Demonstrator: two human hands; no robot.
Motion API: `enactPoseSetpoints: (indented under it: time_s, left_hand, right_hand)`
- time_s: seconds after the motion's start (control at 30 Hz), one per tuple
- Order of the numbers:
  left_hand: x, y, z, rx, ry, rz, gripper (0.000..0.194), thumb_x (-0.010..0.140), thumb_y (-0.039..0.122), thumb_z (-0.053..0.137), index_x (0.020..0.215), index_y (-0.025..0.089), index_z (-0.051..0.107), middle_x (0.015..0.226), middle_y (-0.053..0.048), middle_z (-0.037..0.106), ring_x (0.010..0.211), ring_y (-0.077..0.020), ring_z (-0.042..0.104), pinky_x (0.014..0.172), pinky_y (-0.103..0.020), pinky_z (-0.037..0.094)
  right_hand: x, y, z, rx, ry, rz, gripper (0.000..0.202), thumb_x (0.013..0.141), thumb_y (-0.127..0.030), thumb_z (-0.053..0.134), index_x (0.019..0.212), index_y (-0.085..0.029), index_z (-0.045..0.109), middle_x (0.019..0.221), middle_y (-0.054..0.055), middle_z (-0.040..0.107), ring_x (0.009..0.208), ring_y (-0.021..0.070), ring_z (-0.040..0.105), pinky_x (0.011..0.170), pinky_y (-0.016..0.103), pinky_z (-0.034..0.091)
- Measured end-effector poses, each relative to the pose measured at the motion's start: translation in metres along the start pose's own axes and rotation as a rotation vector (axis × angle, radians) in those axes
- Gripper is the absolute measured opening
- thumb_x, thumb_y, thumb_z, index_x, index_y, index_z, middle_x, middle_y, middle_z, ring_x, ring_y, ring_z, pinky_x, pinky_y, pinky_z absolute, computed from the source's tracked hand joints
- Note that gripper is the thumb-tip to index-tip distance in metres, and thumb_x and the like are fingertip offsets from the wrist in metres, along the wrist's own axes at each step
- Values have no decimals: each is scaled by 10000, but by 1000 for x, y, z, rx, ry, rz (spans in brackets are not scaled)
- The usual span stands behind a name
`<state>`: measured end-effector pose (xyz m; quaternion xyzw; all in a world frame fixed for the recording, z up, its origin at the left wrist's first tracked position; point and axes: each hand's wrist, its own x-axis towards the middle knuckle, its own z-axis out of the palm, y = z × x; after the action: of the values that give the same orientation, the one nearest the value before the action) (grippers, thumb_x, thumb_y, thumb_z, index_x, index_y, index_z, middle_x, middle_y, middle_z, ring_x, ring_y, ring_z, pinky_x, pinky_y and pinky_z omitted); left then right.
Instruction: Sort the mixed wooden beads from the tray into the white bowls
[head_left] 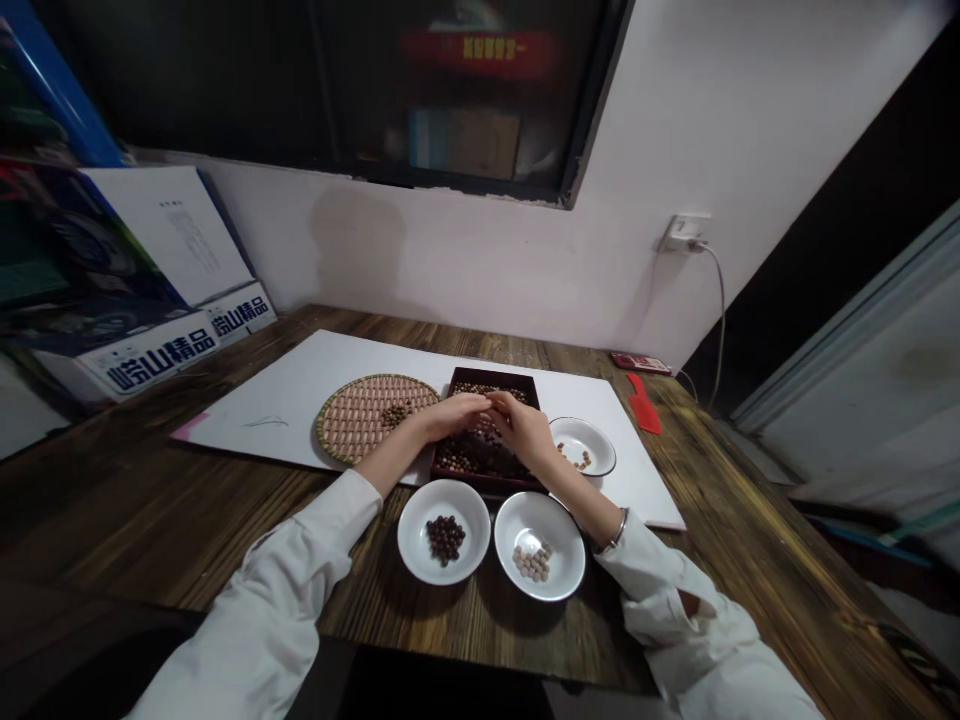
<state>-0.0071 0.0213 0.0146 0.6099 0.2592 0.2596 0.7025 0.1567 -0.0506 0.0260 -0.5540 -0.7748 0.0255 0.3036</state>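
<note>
My left hand (459,412) and my right hand (523,430) meet fingertip to fingertip above a dark red rectangular tray (493,377). Both have their fingers curled and drawn together; whatever is between them is hidden or too small to make out. Mixed brown and dark beads (456,458) fill much of the tray. Close to my left wrist is a round woven tray (360,412) with a small pile of brown beads (396,412). Nearer me, one white bowl (409,545) holds dark beads (445,538), another white bowl (559,580) pale beads (532,562).
Right of the tray, a third white bowl (604,440) has several tan beads (584,460). A white board (277,385) lies beneath on the wooden table (720,560). A red scraper-like tool (643,408) and a phone-like object (640,363) are at the right. Printed boxes (165,350) stand left.
</note>
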Motion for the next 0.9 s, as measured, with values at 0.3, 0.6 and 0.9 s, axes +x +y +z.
enactPoseSetpoints:
  time_s: [0.3,0.6,0.9]
  left_hand:
    - [-3,5,3,-113,-55,-11,375,746,421,755,937,99,725,950,-113,742,876,-156,648,883,-300,452]
    - [1,-2,-1,-48,-58,-38,422,791,500,679,964,116,702,923,-97,736,837,-168,648,827,-308,467]
    - [0,-8,18,475,119,2,125,778,143,574,764,145,698,743,-53,679,914,-234,575,901,-325,417]
  right_hand:
    - [-2,3,0,-120,73,12,238,978,-396,462,1034,-232,624,786,22,748,692,185,698,563,219,321]
    - [-3,1,-2,-154,-2,-25,251,991,-350,454,1068,-249,670,875,34,765,758,182,705,606,220,342]
    - [-1,2,2,-73,-86,-131,212,986,-328,460,1046,-214,629,769,34,736,654,152,661,599,205,354]
